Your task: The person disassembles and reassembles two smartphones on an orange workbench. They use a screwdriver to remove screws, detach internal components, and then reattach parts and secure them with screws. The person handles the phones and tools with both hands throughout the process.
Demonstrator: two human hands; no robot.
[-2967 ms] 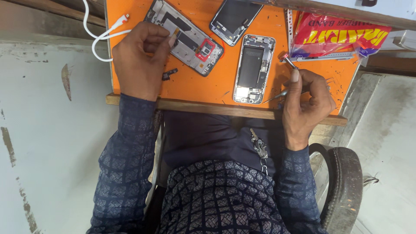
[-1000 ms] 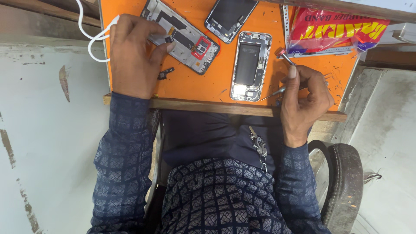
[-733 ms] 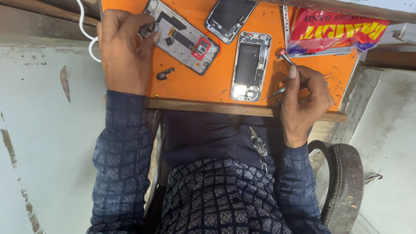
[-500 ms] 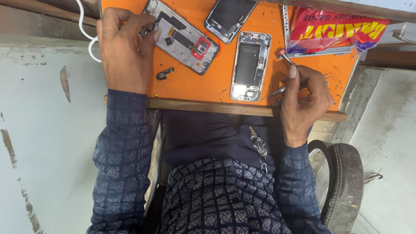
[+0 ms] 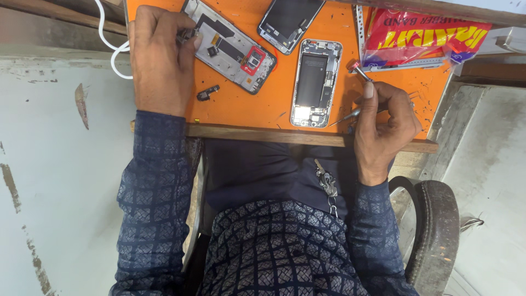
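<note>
Head view, looking straight down at an orange tabletop (image 5: 246, 109) with phone bits all over it. The left hand (image 5: 159, 55) has slid up and away over the last few seconds: it was lower, next to the small black part (image 5: 208, 92), and now its fingertips are pinched on the top corner of the opened phone frame (image 5: 230, 46), the one with the red piece inside. That small black part now lies on its own, just below the frame, nobody touching it. So my read is the left hand is done near that part and is now steadying or picking at the frame itself. The right hand (image 5: 383, 123) hasn't budged; it's curled tight around a thin screwdriver (image 5: 356, 93) with a red cap, with the metal tip poking out toward the second opened phone (image 5: 315, 82) in the middle but not quite on it. A dark phone screen (image 5: 289, 21) sits at the top, a red and yellow packet (image 5: 427, 35) off to the right, and a white cable (image 5: 112, 52) at the left edge.
</note>
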